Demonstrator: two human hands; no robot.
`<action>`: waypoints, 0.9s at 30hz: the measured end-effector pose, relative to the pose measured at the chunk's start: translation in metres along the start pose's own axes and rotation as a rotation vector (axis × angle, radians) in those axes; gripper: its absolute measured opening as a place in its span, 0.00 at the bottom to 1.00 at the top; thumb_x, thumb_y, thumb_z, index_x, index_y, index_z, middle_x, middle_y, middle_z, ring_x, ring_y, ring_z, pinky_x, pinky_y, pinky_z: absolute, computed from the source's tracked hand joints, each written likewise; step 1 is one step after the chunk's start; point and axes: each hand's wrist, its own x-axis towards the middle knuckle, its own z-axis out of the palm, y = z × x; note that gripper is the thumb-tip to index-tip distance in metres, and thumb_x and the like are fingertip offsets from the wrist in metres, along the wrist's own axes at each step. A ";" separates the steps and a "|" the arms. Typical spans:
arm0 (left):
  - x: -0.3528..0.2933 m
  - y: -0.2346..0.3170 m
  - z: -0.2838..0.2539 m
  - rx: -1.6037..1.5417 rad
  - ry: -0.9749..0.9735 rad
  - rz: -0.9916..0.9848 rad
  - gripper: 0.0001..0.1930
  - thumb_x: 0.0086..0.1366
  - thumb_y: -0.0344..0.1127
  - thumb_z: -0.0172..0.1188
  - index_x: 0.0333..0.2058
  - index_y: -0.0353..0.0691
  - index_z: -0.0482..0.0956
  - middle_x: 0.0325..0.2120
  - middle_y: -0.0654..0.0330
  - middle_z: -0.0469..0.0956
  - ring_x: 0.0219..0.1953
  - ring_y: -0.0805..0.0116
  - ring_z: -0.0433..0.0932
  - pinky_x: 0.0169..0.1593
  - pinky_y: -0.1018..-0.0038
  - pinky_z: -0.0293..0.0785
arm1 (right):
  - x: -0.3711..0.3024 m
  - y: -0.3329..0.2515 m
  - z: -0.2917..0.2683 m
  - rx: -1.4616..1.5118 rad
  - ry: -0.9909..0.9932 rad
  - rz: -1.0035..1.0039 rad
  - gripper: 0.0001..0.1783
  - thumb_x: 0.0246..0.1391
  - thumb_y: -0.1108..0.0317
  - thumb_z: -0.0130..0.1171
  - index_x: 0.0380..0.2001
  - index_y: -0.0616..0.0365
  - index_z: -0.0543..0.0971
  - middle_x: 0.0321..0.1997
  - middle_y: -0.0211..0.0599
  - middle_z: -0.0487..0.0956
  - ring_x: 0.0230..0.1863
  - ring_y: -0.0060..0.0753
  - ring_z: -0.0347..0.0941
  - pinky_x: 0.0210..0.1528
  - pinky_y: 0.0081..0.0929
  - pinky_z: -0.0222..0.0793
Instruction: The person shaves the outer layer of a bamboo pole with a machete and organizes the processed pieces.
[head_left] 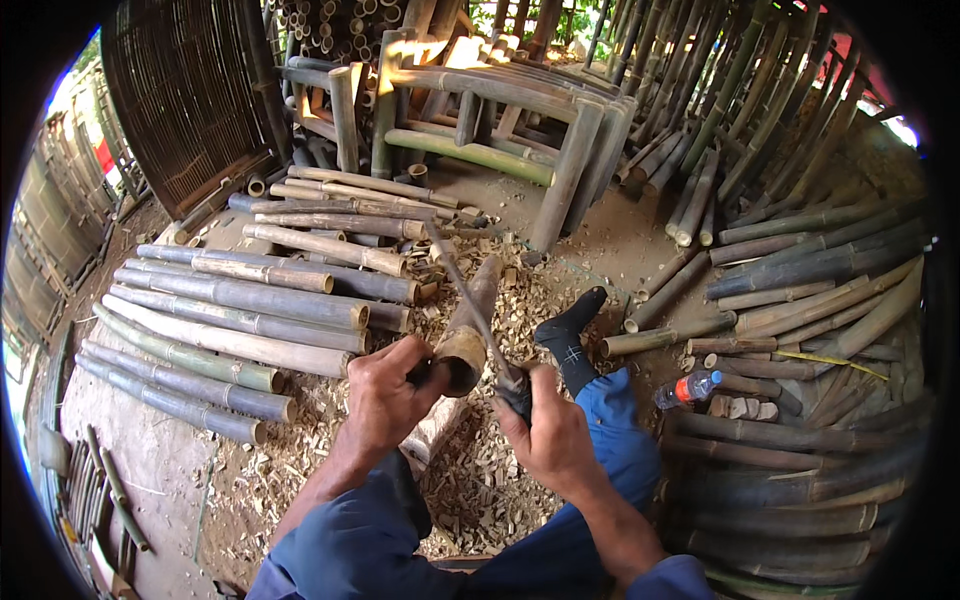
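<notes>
Closed round the near end of a short bamboo pole (479,295) is my left hand (392,388), with the pole's hollow end facing me. The pole points away from me, and its near part lies over a pale log (437,432) between my legs. In my right hand (545,430) I grip the dark handle of a long-bladed knife (466,290). Its narrow blade slants away to the upper left and crosses over the pole in this view. Whether the blade touches the pole, I cannot tell.
Wood chips (500,470) cover the ground around my feet. Cut bamboo poles (250,300) lie in rows on the left, and more bamboo (800,440) is piled on the right beside a plastic bottle (688,388). A bamboo frame (470,155) stands ahead.
</notes>
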 end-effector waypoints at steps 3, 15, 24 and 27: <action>-0.002 0.001 0.009 0.005 0.032 0.047 0.07 0.57 0.28 0.72 0.33 0.36 0.83 0.20 0.54 0.83 0.23 0.67 0.85 0.29 0.70 0.78 | 0.012 0.020 0.003 -0.144 -0.181 0.204 0.20 0.68 0.60 0.61 0.47 0.61 0.63 0.32 0.63 0.82 0.34 0.71 0.80 0.30 0.58 0.74; 0.002 0.001 0.001 0.056 0.049 0.053 0.07 0.62 0.28 0.69 0.30 0.35 0.78 0.22 0.50 0.80 0.21 0.55 0.80 0.26 0.63 0.74 | 0.001 0.038 0.028 -0.098 -0.012 0.212 0.19 0.69 0.63 0.61 0.48 0.62 0.64 0.26 0.56 0.81 0.25 0.63 0.81 0.24 0.52 0.76; 0.001 -0.002 0.000 0.078 0.051 -0.044 0.10 0.62 0.28 0.68 0.27 0.34 0.75 0.20 0.48 0.77 0.19 0.59 0.77 0.24 0.63 0.71 | 0.006 0.026 0.037 -0.014 0.028 0.130 0.16 0.67 0.68 0.61 0.47 0.64 0.66 0.29 0.54 0.81 0.28 0.63 0.81 0.27 0.48 0.76; 0.001 -0.001 -0.005 0.068 0.052 -0.031 0.10 0.62 0.29 0.68 0.27 0.34 0.74 0.19 0.48 0.77 0.19 0.58 0.77 0.24 0.63 0.71 | -0.002 0.014 0.032 0.122 0.173 0.046 0.17 0.67 0.66 0.61 0.47 0.65 0.66 0.28 0.49 0.79 0.23 0.55 0.80 0.23 0.42 0.76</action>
